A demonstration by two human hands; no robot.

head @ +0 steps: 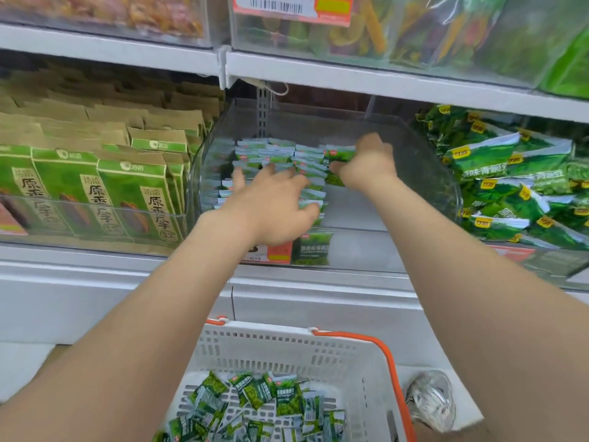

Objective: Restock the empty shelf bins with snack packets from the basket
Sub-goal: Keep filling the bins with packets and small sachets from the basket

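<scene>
Green packets (277,151) stood in tidy rows across the left part of the clear bin (424,173), with much of its right side showing bare floor. The left hand (274,202) lay spread on the rows, fingers straight, pressing them. The right hand (369,164) was at the back row, too blurred to tell whether it gripped anything. Many loose packets (287,400) lay in the basket (287,349) below, so I judged the job about half done.

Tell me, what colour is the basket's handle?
The handle is orange, on a white basket. The head view shows it best.
</scene>
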